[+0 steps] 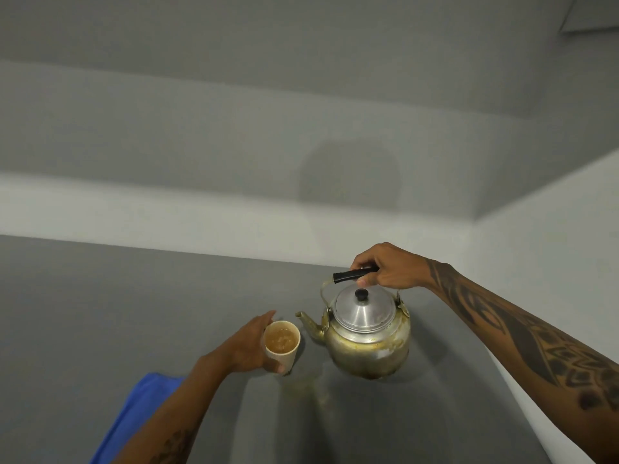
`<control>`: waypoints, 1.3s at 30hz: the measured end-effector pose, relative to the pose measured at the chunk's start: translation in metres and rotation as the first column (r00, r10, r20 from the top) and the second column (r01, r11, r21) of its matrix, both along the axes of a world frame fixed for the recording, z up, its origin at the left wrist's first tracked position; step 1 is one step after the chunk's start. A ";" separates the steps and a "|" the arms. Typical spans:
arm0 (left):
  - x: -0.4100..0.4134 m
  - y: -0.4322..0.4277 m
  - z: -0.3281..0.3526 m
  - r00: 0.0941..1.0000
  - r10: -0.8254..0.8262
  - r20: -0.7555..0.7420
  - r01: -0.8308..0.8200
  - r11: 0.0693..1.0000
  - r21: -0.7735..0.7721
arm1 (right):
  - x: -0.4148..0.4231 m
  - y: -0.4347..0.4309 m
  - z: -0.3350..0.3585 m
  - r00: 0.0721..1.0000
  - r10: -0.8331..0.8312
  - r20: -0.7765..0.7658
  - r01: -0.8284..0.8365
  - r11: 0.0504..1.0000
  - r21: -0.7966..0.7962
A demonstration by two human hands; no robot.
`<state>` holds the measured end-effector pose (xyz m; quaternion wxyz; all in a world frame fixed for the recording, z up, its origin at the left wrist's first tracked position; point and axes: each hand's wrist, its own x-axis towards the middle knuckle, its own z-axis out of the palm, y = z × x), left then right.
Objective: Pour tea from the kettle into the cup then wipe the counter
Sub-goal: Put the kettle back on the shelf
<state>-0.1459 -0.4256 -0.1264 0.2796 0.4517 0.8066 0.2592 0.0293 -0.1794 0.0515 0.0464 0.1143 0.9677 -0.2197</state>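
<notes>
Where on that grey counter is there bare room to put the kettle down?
The counter lies bare left of and behind the cup, up to the wall. It is crowded in the middle: the left hand holds the cup, the kettle hangs from the right hand, a wet patch sits below, and a blue cloth lies near left.

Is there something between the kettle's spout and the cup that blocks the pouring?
Nothing visible does. The kettle spout points at the cup across bare counter.

grey wall (201, 128) | white ledge (134, 209) behind worktop
</notes>
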 end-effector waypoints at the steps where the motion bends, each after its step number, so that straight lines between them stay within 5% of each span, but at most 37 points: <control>1: -0.001 0.004 0.014 0.999 -0.025 -0.027 0.023 0.999 -0.043 | 0.001 0.001 0.001 1.000 -0.010 -0.001 0.010 1.000 0.000; 8: 0.027 0.081 0.141 0.974 -0.053 -0.220 0.085 0.987 0.138 | 0.013 0.010 0.011 0.995 -0.085 -0.045 0.086 0.996 0.008; 13: 0.057 0.147 0.187 0.930 -0.155 -0.334 0.179 0.983 0.041 | 0.019 0.016 0.018 0.980 -0.161 -0.118 0.165 0.986 0.023; 23: 0.079 0.214 0.213 0.853 -0.271 -0.446 0.276 0.960 -0.056 | 0.046 0.050 0.034 0.921 -0.311 -0.235 0.328 0.944 0.035; 39: 0.122 0.345 0.191 0.852 -0.400 -0.338 0.397 0.914 -0.081 | 0.099 0.164 0.018 0.906 -0.397 -0.145 0.409 0.911 0.060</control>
